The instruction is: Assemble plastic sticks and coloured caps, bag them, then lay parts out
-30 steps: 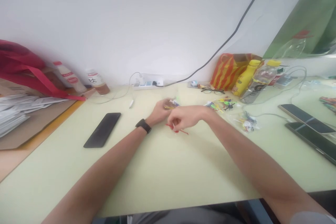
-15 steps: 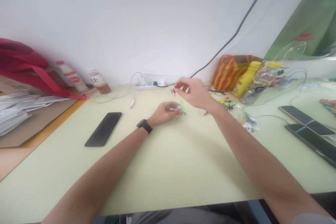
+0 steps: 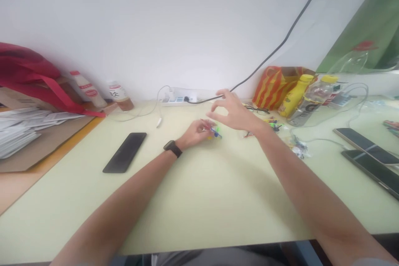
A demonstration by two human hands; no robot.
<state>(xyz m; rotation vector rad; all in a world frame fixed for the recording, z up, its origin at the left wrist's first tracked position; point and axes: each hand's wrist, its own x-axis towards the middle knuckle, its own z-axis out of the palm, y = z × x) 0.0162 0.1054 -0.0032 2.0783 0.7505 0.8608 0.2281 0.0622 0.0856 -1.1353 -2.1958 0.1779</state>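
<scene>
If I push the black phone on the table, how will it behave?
The black phone is a flat slab lying on the smooth table, so it would probably slide, not roll or tip. It looks rigid, and its smooth face may be slippery to grip.

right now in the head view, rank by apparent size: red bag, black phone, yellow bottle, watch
1. red bag, partly out of frame
2. black phone
3. yellow bottle, close behind; farther back, so unsure
4. watch

Left hand [image 3: 195, 133] grips small coloured plastic pieces [image 3: 213, 130] on pale table [image 3: 199, 199]; right hand [image 3: 233, 113] hovers just above, fingers spread. Black phone [image 3: 125, 152] lies left.
</scene>
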